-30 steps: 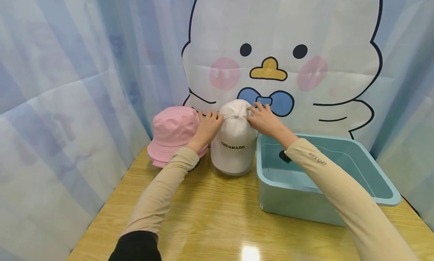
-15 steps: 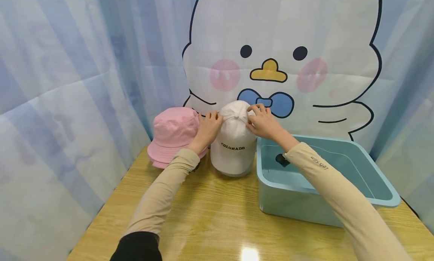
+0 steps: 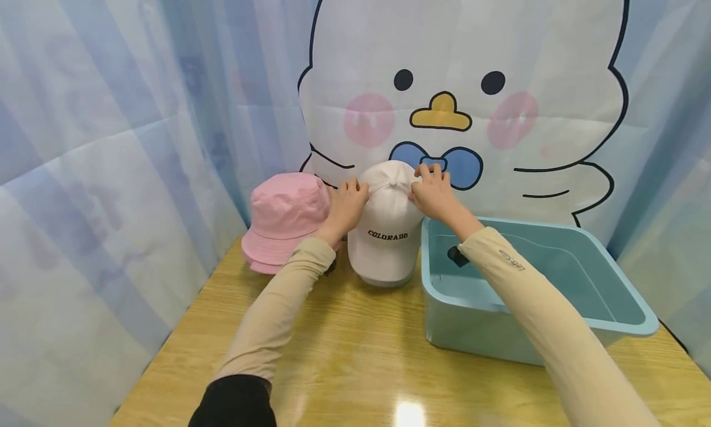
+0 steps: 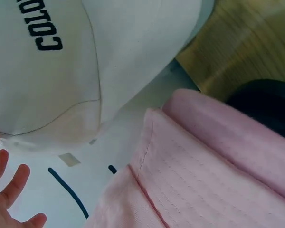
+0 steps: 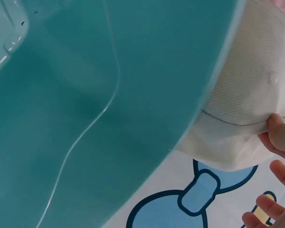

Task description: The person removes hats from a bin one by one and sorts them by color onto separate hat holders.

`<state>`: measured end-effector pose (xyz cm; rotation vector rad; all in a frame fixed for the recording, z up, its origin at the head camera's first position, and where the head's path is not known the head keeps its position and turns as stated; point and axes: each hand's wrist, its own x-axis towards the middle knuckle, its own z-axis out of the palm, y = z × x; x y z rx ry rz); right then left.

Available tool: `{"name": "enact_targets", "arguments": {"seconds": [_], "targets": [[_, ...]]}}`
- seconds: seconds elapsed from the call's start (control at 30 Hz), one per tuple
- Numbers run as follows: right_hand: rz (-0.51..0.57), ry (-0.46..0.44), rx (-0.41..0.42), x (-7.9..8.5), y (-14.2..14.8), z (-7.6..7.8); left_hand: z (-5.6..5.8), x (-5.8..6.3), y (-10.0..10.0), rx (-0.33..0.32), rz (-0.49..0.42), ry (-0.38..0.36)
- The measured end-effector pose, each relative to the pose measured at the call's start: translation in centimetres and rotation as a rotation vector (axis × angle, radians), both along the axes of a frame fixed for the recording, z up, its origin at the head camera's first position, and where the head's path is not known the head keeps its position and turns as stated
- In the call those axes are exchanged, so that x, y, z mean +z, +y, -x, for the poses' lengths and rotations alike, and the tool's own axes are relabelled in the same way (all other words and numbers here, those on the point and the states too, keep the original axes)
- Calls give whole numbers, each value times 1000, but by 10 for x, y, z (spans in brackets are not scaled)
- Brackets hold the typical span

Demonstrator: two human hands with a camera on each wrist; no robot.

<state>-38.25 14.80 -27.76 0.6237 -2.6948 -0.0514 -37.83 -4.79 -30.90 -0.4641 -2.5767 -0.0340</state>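
A white baseball cap (image 3: pixel 389 260) lettered COLORADO stands brim-down on the table, leaning at the backdrop. My left hand (image 3: pixel 347 206) has its fingertips at the left of the crown, and my right hand (image 3: pixel 436 195) holds the crown's right side. A tucked fold runs across the top between them. In the right wrist view, thumb and forefinger (image 5: pixel 275 133) pinch the cap's cloth, with the other fingers spread. In the left wrist view, the left fingertips (image 4: pixel 9 185) show at the cap's edge, mostly out of frame. A pink bucket hat (image 3: pixel 286 211) sits just left of the cap.
A blue-green plastic bin (image 3: pixel 483 328) stands right beside the cap, with a small black piece (image 3: pixel 458 256) inside. A dark object (image 4: pixel 266 99) lies partly under the pink hat's brim. A curtain with a cartoon chick (image 3: pixel 444 63) hangs behind the wooden table (image 3: pixel 355 359).
The cap has shifted and turned slightly to the right, with both hands moving along with it. The pink hat and the bin have stayed in place.
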Motion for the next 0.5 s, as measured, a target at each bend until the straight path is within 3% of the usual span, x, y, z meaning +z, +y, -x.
{"name": "enact_targets", "arguments": {"seconds": [0.13, 0.27, 0.5], "targets": [[-10, 4, -5, 0, 5, -4, -2, -1, 3, -3, 2, -24], [-13, 0, 6, 10, 11, -12, -4, 2, 1, -16, -24, -31], [8, -22, 69, 39, 32, -55, -23, 5, -9, -92, -26, -21]]}}
